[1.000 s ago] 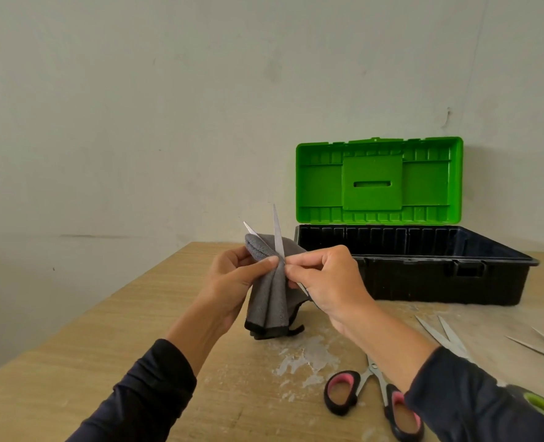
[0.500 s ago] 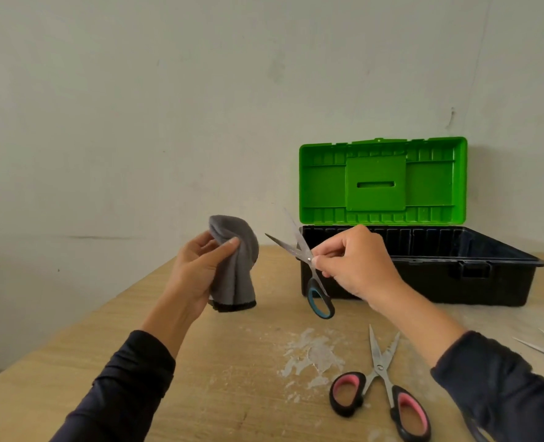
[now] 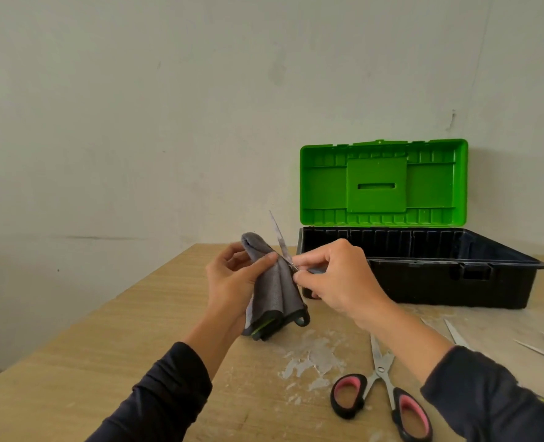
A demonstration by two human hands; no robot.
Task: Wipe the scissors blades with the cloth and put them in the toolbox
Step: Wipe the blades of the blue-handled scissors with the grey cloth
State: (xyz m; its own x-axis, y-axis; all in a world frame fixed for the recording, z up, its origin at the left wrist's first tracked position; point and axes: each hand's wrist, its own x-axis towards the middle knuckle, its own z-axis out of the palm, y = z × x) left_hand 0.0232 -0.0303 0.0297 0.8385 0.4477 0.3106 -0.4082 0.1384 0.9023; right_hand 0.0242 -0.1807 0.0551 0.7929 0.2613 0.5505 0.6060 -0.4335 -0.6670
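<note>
Between the left hand (image 3: 232, 282), pinching the cloth (image 3: 275, 291), and the right hand (image 3: 337, 279), gripping the scissors (image 3: 280, 242), open blades could nick a thumb if the cloth slips.

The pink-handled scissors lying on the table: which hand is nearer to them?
Right. The right hand is above and left of the pink-handled scissors; the left hand, gripping the grey cloth, is farther left.

Dark navy long sleeves (image 3: 165, 390) on both arms, cuffs pushed up forearms, hands bare.
</note>
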